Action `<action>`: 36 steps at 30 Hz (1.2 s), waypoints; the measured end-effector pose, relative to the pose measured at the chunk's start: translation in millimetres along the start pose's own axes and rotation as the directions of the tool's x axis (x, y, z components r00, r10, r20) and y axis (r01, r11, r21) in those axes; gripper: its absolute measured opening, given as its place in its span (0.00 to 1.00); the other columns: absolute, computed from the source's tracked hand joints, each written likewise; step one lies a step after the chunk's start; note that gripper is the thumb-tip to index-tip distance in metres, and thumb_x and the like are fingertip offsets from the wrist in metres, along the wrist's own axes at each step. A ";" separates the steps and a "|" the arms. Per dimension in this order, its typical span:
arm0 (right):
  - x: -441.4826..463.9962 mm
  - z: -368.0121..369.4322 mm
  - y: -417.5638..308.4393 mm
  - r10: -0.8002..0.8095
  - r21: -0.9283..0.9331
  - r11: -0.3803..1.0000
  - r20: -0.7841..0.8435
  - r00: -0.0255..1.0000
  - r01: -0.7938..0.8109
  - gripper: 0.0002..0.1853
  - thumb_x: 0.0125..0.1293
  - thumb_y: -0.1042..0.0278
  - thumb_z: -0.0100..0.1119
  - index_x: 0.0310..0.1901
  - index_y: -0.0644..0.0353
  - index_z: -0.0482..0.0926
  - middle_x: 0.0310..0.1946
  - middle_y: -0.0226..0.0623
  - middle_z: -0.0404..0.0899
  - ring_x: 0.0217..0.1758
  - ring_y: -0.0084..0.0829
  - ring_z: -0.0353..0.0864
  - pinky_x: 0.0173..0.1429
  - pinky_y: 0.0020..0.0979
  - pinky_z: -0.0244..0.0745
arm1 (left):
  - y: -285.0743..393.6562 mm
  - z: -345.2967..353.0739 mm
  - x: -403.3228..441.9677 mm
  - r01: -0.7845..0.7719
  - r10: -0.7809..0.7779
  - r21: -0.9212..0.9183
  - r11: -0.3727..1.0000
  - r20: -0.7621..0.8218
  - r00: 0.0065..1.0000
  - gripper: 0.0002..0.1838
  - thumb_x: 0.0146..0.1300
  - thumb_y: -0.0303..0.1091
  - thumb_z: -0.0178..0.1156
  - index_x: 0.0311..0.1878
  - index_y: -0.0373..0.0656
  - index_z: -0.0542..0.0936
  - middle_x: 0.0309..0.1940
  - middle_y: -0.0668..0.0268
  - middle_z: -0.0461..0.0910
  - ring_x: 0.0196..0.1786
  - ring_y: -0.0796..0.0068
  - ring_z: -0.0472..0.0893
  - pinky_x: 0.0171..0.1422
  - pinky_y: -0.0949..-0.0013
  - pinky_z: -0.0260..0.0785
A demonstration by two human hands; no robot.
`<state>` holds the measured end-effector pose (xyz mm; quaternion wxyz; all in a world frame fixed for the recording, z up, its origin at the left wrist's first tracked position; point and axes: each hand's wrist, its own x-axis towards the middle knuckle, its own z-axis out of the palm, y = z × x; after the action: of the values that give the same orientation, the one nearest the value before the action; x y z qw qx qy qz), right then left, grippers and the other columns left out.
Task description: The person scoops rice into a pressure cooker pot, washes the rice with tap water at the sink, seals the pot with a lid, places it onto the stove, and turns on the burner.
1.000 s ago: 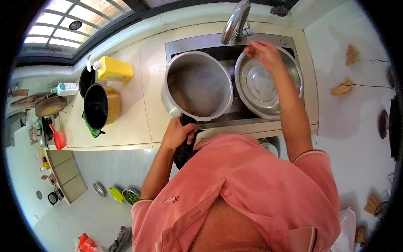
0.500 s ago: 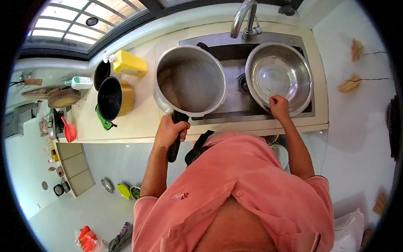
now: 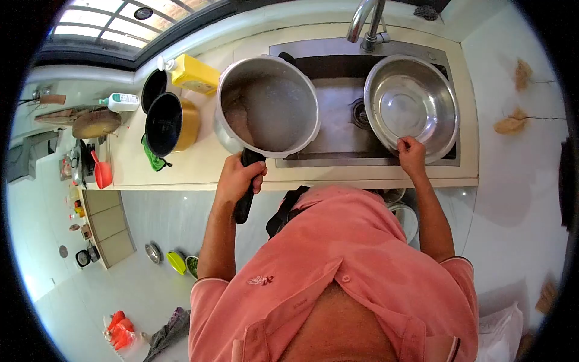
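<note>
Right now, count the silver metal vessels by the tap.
2: deep, black-handled silver pot, left of the round metal drain; wide steel basin, right of it.

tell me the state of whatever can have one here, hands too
Large pot, uncovered, contents unclear
Basin, uncovered, in the sink
Left hand, closed around the large pot's handle
Right hand, at the basin's near rim, grip unclear
Faucet, no flow visible
Yellow bottle, upright, pump fitted
White bottle, green cap on
Gold pot, uncovered

On the pale counter: yellow pump bottle, gold pot, inset sink with a steel basin at its right
</note>
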<state>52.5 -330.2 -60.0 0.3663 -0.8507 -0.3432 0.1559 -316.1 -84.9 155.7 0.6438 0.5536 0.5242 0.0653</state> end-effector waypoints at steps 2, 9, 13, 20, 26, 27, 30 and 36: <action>-0.4 3.4 2.3 -0.005 0.012 1.000 0.003 1.000 0.005 0.10 0.67 0.66 0.64 0.37 0.67 0.84 0.27 0.50 0.84 0.29 0.44 0.85 0.37 0.41 0.77 | -1.9 -0.6 -1.3 -0.001 0.001 0.008 1.000 -0.004 1.000 0.07 0.64 0.28 0.61 0.32 0.35 0.75 0.15 0.67 0.71 0.15 0.78 0.69 0.19 0.72 0.59; -2.8 7.9 -4.4 -0.015 0.001 1.000 0.012 1.000 0.015 0.09 0.66 0.67 0.64 0.37 0.67 0.84 0.26 0.49 0.84 0.28 0.43 0.84 0.36 0.39 0.76 | -8.2 -2.9 -1.5 0.043 -0.043 -0.057 0.997 -0.007 0.999 0.05 0.60 0.24 0.62 0.32 0.34 0.75 0.17 0.66 0.72 0.15 0.77 0.70 0.19 0.71 0.61; -1.1 8.3 -1.9 -0.037 0.000 0.999 0.008 0.999 0.037 0.09 0.65 0.68 0.64 0.38 0.66 0.84 0.27 0.50 0.84 0.28 0.44 0.85 0.36 0.39 0.77 | -7.7 -4.0 -1.7 0.021 -0.021 0.004 1.000 -0.004 1.000 0.06 0.61 0.25 0.63 0.31 0.35 0.75 0.16 0.67 0.72 0.15 0.78 0.69 0.18 0.72 0.61; -1.2 8.6 -5.6 -0.023 0.008 1.000 -0.002 1.000 0.023 0.09 0.65 0.68 0.64 0.38 0.66 0.84 0.27 0.51 0.84 0.30 0.46 0.86 0.38 0.41 0.78 | -12.0 -4.6 -0.6 0.031 -0.030 -0.018 0.999 0.006 1.000 0.07 0.61 0.26 0.63 0.30 0.35 0.75 0.17 0.67 0.72 0.15 0.78 0.70 0.18 0.72 0.61; -1.1 12.1 -1.1 -0.101 -0.052 0.994 -0.025 0.995 0.099 0.11 0.68 0.66 0.64 0.37 0.67 0.84 0.25 0.45 0.84 0.27 0.34 0.84 0.36 0.35 0.77 | -14.6 -0.6 -1.9 0.048 -0.048 -0.007 0.999 -0.008 0.999 0.06 0.63 0.26 0.61 0.33 0.36 0.75 0.19 0.66 0.74 0.16 0.79 0.70 0.19 0.72 0.62; -0.9 12.4 -0.4 -0.091 -0.047 0.995 -0.019 0.996 0.090 0.11 0.68 0.66 0.64 0.37 0.67 0.84 0.25 0.46 0.84 0.27 0.35 0.84 0.36 0.36 0.77 | -16.7 0.8 -2.2 0.047 -0.047 -0.020 0.999 -0.018 0.999 0.06 0.64 0.26 0.61 0.34 0.36 0.75 0.20 0.66 0.74 0.16 0.79 0.71 0.19 0.72 0.62; 0.7 14.7 0.4 -0.070 -0.048 0.996 -0.018 0.997 0.069 0.11 0.68 0.65 0.64 0.38 0.67 0.84 0.26 0.46 0.84 0.28 0.36 0.85 0.36 0.37 0.77 | -19.0 2.1 -1.5 0.050 -0.050 -0.018 0.999 -0.019 0.999 0.06 0.65 0.27 0.61 0.36 0.36 0.75 0.21 0.65 0.75 0.17 0.79 0.71 0.19 0.72 0.63; 0.8 7.8 -11.8 -0.031 -0.015 0.999 0.019 0.999 0.032 0.10 0.66 0.66 0.64 0.37 0.66 0.84 0.28 0.51 0.84 0.30 0.48 0.85 0.38 0.42 0.77 | -17.1 10.0 -4.7 0.050 -0.050 -0.026 0.998 -0.029 0.998 0.06 0.65 0.27 0.61 0.35 0.36 0.75 0.20 0.66 0.75 0.16 0.78 0.70 0.19 0.71 0.62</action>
<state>43.5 -319.8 -56.8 0.3591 -0.8464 -0.3611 0.1556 -319.2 -100.9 143.5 0.6444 0.5309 0.5466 0.0641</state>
